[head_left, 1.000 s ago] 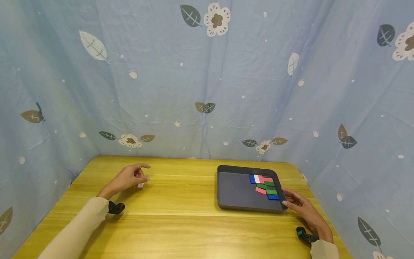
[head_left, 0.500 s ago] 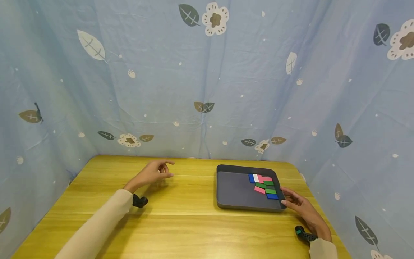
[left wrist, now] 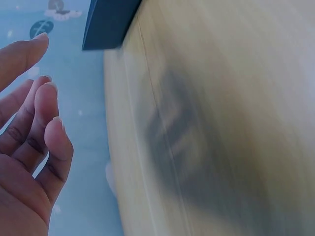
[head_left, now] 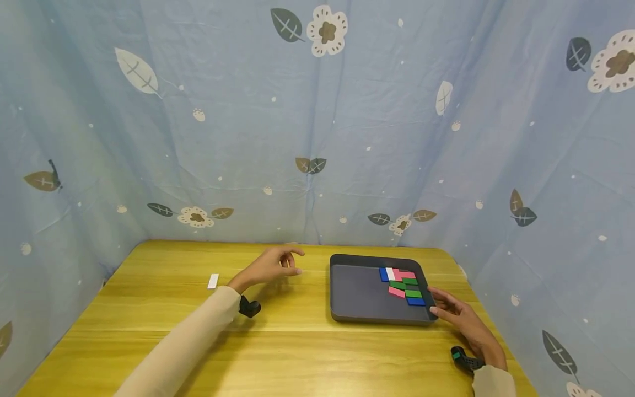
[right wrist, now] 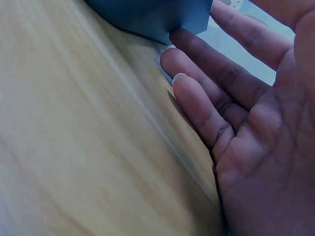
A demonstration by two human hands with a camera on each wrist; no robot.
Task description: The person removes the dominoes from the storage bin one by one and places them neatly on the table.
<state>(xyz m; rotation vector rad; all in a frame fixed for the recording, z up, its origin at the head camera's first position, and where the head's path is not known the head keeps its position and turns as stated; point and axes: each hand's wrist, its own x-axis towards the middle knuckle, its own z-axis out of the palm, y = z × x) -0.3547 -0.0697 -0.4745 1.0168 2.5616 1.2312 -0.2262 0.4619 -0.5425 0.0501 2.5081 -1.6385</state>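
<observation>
My left hand [head_left: 268, 264] hovers above the table between a white tile and the tray, with thumb and index finger apart. Nothing lies in its loosely bent fingers [left wrist: 59, 142] in the left wrist view. The small white rectangular tile [head_left: 213, 281] rests on the table, left of that hand. Against the right wall of a dark grey tray [head_left: 354, 292] my right hand [head_left: 463, 320] rests its fingertips, the fingers extended. In the right wrist view, a fingertip touches the tray's outer wall [right wrist: 147, 14]. Pink, green, blue and white tiles [head_left: 403, 282] lie flat in the tray's right part.
A yellow wooden table [head_left: 297, 358] spreads beneath everything. Patterned blue curtain [head_left: 238, 121] hangs behind it and along both sides. The tray's raised rim stands to the right of my left hand.
My left hand has travelled right, from over the white tile towards the tray, and that tile is uncovered on the table. My right hand has stayed at the tray's right wall.
</observation>
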